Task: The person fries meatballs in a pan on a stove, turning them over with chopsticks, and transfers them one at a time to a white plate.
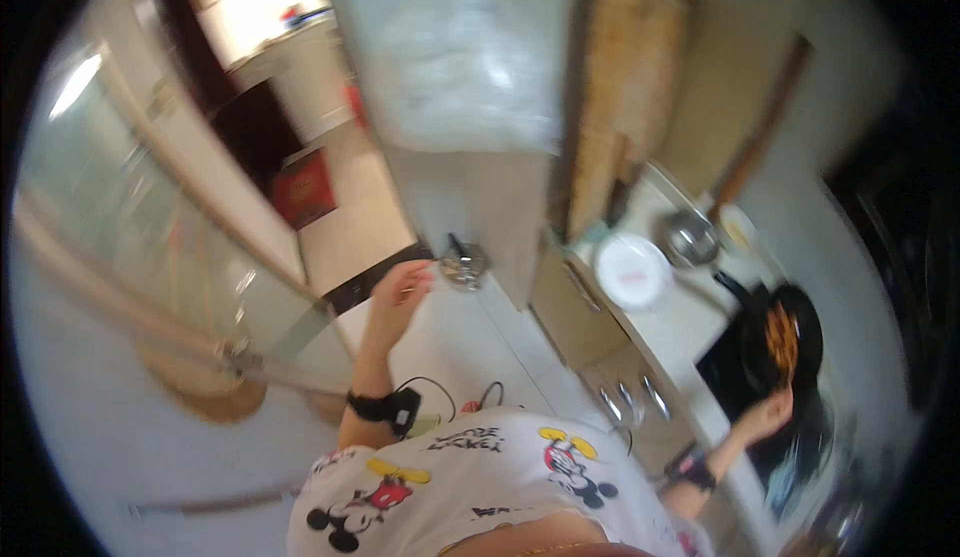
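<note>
My left hand (403,294) is raised over the white floor, fingers loosely curled. Just beyond its fingertips is a small round shiny object (463,264) with a black handle; blur hides whether they touch. My right hand (765,414) reaches to the near edge of a black frying pan (757,336). Orange-brown food (782,339) lies in the pan, stretching toward my fingers. Whether a utensil is in that hand cannot be made out. The pan rests on a black cooktop (716,369) set in the white counter (667,339).
A white round plate or lid (632,270), a metal bowl (688,238) and a small pale dish (737,227) stand behind the pan. A wooden board (626,84) leans upright. A glass-panelled door (180,234) is at left, a red box (304,188) past the doorway.
</note>
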Demonstrator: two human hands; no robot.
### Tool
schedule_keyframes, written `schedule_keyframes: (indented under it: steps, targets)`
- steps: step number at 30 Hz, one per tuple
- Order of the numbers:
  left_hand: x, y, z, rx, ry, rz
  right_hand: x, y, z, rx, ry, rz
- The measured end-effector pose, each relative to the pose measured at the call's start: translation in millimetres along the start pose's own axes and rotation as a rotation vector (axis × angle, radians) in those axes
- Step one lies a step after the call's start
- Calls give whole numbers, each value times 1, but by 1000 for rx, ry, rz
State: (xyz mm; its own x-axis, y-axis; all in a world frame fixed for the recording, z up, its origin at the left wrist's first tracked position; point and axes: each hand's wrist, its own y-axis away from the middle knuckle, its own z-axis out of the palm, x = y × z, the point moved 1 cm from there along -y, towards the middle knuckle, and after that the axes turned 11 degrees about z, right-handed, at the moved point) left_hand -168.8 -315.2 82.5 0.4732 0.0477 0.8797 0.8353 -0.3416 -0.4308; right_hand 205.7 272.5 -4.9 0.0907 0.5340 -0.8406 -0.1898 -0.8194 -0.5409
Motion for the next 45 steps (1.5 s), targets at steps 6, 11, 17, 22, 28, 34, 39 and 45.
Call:
schedule_keyframes:
  steps: [6, 11, 17, 22, 28, 34, 39, 45]
  targets:
    - [24, 6, -6, 95, 60, -56, -57, -12, 53, 6, 334, -87]
    - [30, 15, -17, 159, 14, -67, -52, -14, 85, 3, 454, -204]
    - [28, 17, -24, 176, 58, -49, -59, -6, 102, -7, 431, -238]
    - [27, 15, -25, 153, 35, -68, -61, -3, 102, 1, 419, -256]
    - [30, 7, -22, 168, 23, -1, -63, 2, 95, 29, 404, -283]
    - [24, -5, -33, 78, -2, -28, -67, 13, 91, 85, 348, -323]
    - [17, -30, -45, 71, 57, 10, -93, 39, 83, 104, 243, -271]
    - [-7, -51, -51, -7, 129, 12, -79, 43, 65, 127, 305, -319]
